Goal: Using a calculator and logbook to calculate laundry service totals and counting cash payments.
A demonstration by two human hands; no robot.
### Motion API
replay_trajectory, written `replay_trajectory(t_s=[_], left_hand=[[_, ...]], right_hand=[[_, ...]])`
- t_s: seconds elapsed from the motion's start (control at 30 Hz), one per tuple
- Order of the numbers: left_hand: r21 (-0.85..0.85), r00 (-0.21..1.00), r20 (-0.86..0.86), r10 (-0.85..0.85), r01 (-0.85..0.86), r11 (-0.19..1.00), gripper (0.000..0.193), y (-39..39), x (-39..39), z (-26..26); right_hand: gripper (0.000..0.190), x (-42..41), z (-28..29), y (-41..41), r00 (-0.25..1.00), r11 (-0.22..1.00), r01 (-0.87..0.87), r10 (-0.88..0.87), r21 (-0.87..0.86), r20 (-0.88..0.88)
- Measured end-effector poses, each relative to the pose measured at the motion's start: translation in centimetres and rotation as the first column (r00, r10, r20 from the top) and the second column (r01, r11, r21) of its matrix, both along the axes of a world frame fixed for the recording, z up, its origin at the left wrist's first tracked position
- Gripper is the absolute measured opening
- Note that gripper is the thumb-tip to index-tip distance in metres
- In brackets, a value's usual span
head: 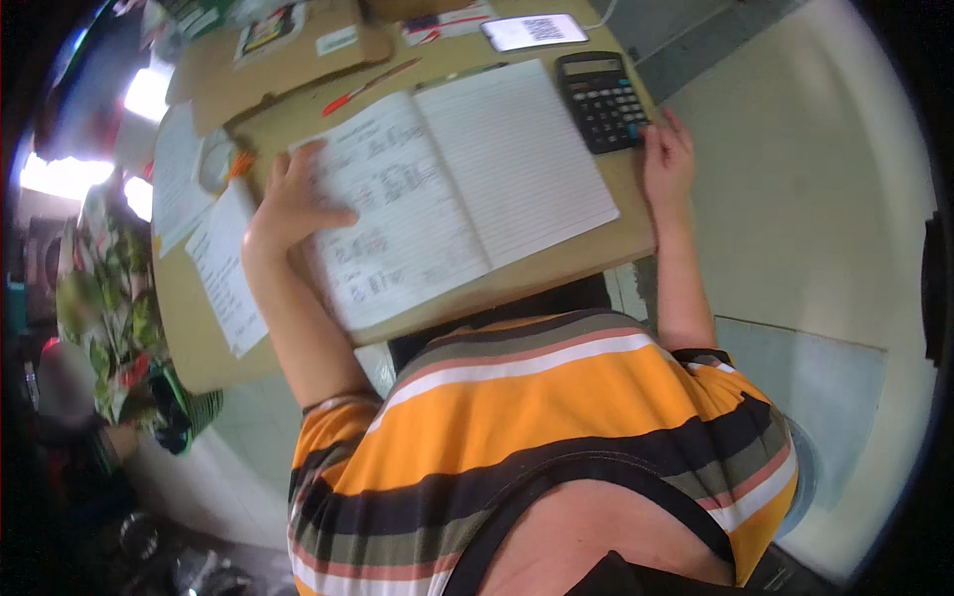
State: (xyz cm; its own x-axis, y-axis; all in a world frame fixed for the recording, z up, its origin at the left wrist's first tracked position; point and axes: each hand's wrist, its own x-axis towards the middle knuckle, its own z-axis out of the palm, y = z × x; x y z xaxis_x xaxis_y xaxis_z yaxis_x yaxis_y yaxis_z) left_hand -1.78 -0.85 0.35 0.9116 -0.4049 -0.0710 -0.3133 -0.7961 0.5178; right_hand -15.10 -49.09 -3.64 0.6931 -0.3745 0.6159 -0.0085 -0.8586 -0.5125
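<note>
An open notebook (514, 156) lies on a tan table (589, 249) in front of me. Handwriting covers much of its left page, while the lined right page looks blank. My left hand (294, 197) is over the outer edge of the written page, thumb spread away from the fingers and nothing held. At the table's right edge, my right hand (669, 164) is beside a black calculator (605, 112). Its thumb is close to the calculator's lower right corner; whether they touch, I cannot tell. Beyond the notebook lie a red pen (350, 98) and a darker pen (466, 75).
A lit phone (514, 35) with a cable lies at the far edge. A cardboard box (298, 71) stands at the back left. Left of the notebook are a handwritten sheet (231, 287), another paper (177, 179) and a round roll-like object (215, 167). A wall (797, 171) rises on the right.
</note>
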Motion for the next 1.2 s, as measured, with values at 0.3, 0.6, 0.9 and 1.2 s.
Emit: replay_trajectory(t_s=[0.3,0.6,0.9,1.2], left_hand=[[0.059,0.992,-0.099,0.082,-0.076,0.995,0.109,-1.1,-0.6,1.1],[0.02,0.995,-0.083,0.055,-0.053,0.998,0.107,-1.2,-0.2,1.0],[0.025,1.0,0.013,-0.022,0.022,0.999,0.104,-0.3,0.0,0.4],[0.016,0.998,-0.065,0.019,-0.018,1.0,0.104,-1.1,-0.3,1.3]], right_hand=[[0.02,0.0,-1.0,-0.8,1.0,1.0,0.009,-0.009,-0.019,-0.002],[0.025,0.0,-0.3,-1.6,0.999,0.997,0.046,-0.048,-0.067,-0.023],[0.019,0.6,0.4,0.5,0.995,0.995,-0.101,0.101,0.023,0.003],[0.012,1.7,2.1,2.8,0.964,0.941,-0.266,0.257,-0.21,-0.072]])
